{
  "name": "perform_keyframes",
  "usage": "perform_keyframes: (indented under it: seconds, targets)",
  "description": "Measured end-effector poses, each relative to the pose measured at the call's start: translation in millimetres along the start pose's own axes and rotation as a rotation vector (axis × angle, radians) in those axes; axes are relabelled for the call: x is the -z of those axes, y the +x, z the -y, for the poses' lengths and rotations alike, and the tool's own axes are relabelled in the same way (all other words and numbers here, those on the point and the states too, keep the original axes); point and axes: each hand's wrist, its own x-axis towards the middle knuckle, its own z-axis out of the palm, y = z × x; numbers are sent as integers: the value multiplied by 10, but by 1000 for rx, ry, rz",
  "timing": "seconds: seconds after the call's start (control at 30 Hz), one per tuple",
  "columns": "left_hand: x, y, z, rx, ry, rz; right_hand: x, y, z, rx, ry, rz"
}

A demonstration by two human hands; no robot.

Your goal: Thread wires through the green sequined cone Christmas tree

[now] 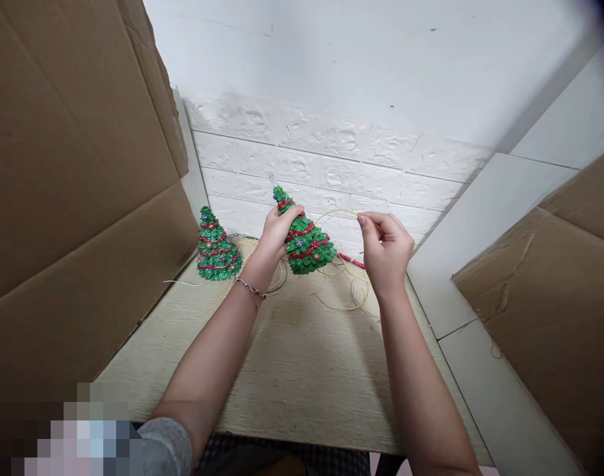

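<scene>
My left hand (278,231) grips a small green glittery Christmas tree (308,243) wound with red garland, tilted to the left above the table. My right hand (385,246) pinches a thin yellow wire (338,213) that arcs from my fingers toward the tree's top. A second small green tree (215,247) with red garland stands upright on the table (292,370) to the left, apart from both hands.
Loops of yellow wire (356,294) and silver wire (277,274) lie on the table behind the hands. Large cardboard sheets stand at the left (74,172) and right (554,291). A white brick-patterned wall (332,158) closes the back.
</scene>
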Motion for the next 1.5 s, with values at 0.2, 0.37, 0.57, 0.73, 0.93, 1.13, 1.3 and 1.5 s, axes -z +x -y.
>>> perform_keyframes:
  seconds: [0.2,0.37,0.57,0.73,0.93,1.13,1.3,1.5]
  targets:
    - [9,10,21,-11,1,11,-70,-40,-38,-18,30,36]
    - [16,13,15,-6,-16,41,-73,-35,-92,-6,-13,39]
    - [4,-10,-28,21,-34,9,-53,-10,-151,4,-33,32]
    - [21,3,-36,27,-42,-8,-40,-6,-167,18,-56,95]
    - [72,47,-33,16,-44,-45,-14,10,-149,60,-31,185]
    - [104,65,-42,0,-55,-59,15,23,-135,81,-3,272]
    - [128,86,-28,-12,-67,-62,30,28,-107,73,61,325]
    - [148,107,2,18,-78,-79,23,20,-102,89,119,376]
